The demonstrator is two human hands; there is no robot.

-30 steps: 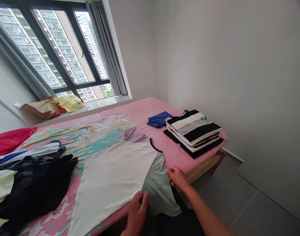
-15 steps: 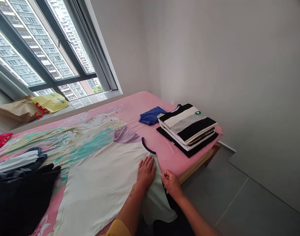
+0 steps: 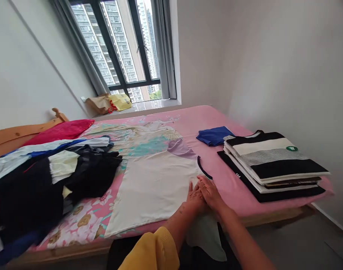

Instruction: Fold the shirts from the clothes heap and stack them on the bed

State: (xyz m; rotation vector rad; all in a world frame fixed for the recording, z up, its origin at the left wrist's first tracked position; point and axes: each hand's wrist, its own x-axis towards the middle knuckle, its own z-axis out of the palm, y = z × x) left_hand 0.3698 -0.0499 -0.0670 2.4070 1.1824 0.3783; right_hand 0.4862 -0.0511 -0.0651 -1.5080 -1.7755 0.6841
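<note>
1. Head view: we find left grip (image 3: pixel 196 198) spread flat on the white shirt (image 3: pixel 151 187) beneath.
2. Right grip (image 3: pixel 211 191) overlaps it; whether pinching, we cannot tell.
3. Green flap (image 3: pixel 207 238) hangs below both; its weight could pull creases.

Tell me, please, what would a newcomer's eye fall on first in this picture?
A newcomer's eye would probably fall first on the pale shirt, spread along the near side of the pink bed, where the right hand overlaps the left hand. Next, the stack of folded clothes stands out at the right, and the loose, mostly dark heap at the left.
</note>
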